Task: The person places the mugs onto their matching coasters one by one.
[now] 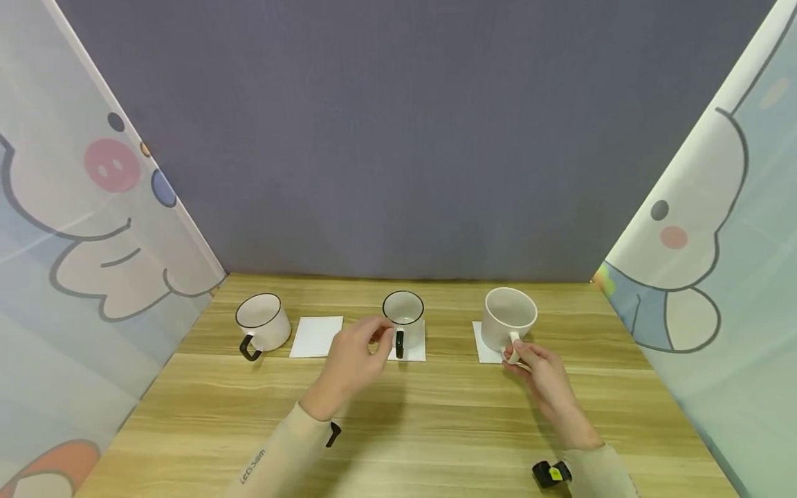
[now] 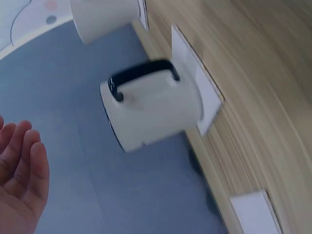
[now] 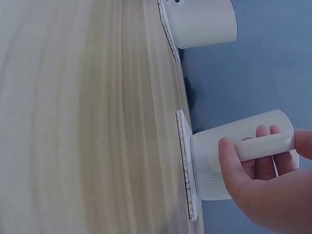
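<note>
My right hand [image 1: 548,380] grips the handle of an all-white mug [image 1: 498,328], which stands upright on a white square coaster [image 1: 485,351]; in the right wrist view, fingers wrap the white handle [image 3: 265,147]. Beside the handle of the middle mug [image 1: 411,337], white with a black rim and black handle, is my left hand [image 1: 358,356]. In the left wrist view that hand [image 2: 22,180] is loosely bent, holds nothing and stays apart from the mug [image 2: 156,109]. The middle mug sits upright on its own coaster [image 2: 210,102].
Another black-rimmed white mug [image 1: 272,335] stands on the wooden table [image 1: 436,429] at the left, its black handle toward the front. To its right lies a bare white coaster [image 1: 316,337]. A grey panel [image 1: 405,152] closes off the back, with cartoon-printed curtains [image 1: 703,228] at both sides.
</note>
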The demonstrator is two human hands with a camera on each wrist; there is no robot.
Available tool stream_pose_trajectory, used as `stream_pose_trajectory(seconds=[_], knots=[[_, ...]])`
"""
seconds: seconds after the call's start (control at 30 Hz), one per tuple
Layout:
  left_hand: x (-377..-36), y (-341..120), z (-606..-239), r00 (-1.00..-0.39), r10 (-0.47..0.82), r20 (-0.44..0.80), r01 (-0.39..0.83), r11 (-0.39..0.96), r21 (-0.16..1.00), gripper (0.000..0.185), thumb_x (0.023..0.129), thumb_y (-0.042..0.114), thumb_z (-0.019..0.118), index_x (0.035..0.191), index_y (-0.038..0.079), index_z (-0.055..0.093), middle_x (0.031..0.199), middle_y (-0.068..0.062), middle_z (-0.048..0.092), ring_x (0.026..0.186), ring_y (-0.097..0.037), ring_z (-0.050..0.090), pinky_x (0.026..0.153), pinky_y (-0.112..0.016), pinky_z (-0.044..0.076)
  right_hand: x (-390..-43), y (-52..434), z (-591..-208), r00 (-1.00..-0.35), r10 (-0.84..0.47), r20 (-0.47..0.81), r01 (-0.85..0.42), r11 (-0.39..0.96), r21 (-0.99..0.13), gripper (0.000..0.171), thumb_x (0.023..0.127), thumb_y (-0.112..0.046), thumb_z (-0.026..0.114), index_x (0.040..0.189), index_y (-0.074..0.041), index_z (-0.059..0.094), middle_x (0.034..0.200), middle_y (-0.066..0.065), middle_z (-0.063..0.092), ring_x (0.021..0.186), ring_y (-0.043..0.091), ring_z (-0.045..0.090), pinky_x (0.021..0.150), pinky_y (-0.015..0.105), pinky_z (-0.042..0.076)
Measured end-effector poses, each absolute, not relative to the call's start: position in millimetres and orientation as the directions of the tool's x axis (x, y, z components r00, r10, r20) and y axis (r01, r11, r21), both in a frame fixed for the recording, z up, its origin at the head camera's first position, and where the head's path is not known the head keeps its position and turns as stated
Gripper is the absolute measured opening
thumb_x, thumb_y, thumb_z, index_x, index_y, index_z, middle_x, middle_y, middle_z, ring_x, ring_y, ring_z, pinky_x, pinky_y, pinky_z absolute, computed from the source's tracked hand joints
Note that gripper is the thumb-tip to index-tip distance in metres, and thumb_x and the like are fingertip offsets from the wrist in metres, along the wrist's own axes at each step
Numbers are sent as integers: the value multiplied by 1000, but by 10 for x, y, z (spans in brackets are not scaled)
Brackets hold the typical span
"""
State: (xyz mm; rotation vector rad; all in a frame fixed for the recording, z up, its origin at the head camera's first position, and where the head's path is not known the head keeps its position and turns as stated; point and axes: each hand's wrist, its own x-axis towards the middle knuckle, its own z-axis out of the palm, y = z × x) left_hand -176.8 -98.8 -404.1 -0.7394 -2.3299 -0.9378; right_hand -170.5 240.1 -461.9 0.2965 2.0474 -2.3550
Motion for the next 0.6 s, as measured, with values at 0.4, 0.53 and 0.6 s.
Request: stream_pose_trajectory(seconds=[0.4,0.53,0.6], knots=[[-1848,-1434,-4032,-691,189,698,605,680,415,6,92,6,65,93,8,70,87,-2,69,74,-14,63,60,-30,53,-1692,2409,-4606,-987,106,-122,105,-149,-983,29,107,-17,55,106,10,65,97,5,65,96,17,67,91,33,57],[-1884,-1595,-4070,-697,152,701,586,684,434,6,92,5,65,93,7,70,85,-3,69,74,-14,63,60,-33,53,-1702,2416,-4614,-988,106,-114,98,-147,-984,29,106,-17,56,104,10,65,97,6,65,95,17,67,90,33,58],[-1893,-1685,-4082,-698,124,706,576,683,449,6,92,3,66,93,5,71,84,-4,69,73,-15,63,62,-35,54,-1701,2415,-4613,-988,104,-110,95,-143,-985,29,106,-18,57,104,10,65,98,7,65,95,17,67,91,34,58]])
